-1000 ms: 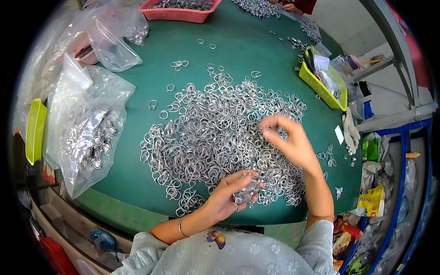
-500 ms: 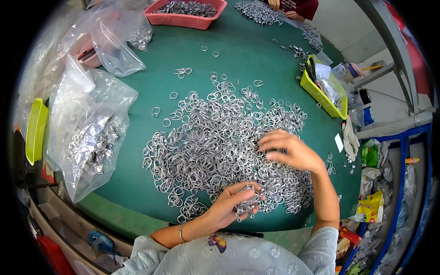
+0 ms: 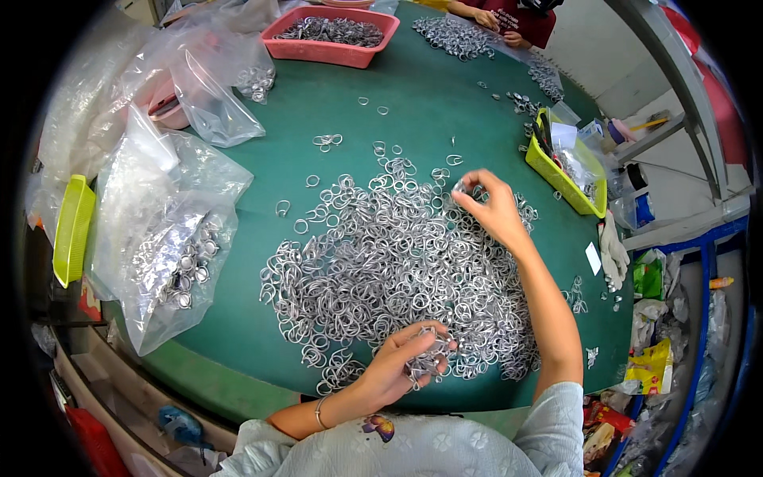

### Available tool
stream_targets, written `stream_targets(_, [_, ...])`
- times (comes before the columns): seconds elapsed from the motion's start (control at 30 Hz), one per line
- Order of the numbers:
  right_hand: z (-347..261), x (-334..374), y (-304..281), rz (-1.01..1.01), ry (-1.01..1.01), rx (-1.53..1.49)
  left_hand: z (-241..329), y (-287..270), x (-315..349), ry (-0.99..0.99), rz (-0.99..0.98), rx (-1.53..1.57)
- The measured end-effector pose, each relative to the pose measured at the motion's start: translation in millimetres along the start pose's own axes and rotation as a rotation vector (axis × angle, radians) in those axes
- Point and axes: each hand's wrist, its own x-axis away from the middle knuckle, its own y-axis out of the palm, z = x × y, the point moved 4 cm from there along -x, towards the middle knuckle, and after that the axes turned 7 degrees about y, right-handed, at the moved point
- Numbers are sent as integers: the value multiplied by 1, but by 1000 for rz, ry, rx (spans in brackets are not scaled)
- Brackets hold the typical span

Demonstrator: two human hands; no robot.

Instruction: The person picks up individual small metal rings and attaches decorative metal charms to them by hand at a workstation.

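Observation:
A wide heap of silvery metal rings [image 3: 381, 262] lies spread over the green table in front of me. My left hand [image 3: 391, 364], palm up at the near edge of the heap, is closed around a handful of the same rings [image 3: 427, 358]. Above the far right part of the heap, my right hand [image 3: 497, 211] pinches a small silvery ring [image 3: 460, 187] between thumb and fingertips. Its exact shape is partly covered by the fingers. A few loose rings [image 3: 327, 141] are scattered beyond the heap.
On the left lie a clear plastic bag [image 3: 171, 262] with metal pieces and a narrow yellow-green basket [image 3: 74, 230]. A pink tray [image 3: 334, 49] of metal parts stands at the back. To the right is a yellow-green basket [image 3: 566, 176]. Another person's hands [image 3: 515, 38] work at the far edge.
My right hand has moved from the heap's right side farther away from me, and its fingers have closed on a ring. The left hand keeps its handful in nearly the same place.

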Motion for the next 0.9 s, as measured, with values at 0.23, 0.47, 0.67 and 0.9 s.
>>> stream_targets(0.23, [-35, 64, -19, -206, 101, -316, 2, -4, 3, 75, 50, 118])
stream_targets(0.47, [-94, 90, -8, -504, -242, -205, 8, -2, -2, 30, 190, 240])
stream_targets(0.67, [-18, 29, 18, -145, -215, 152, 3, 0, -8, -41, 35, 292])
stream_targets(0.9, [-27, 56, -13, -37, -92, 134, 5, -5, 3, 8, -23, 251])
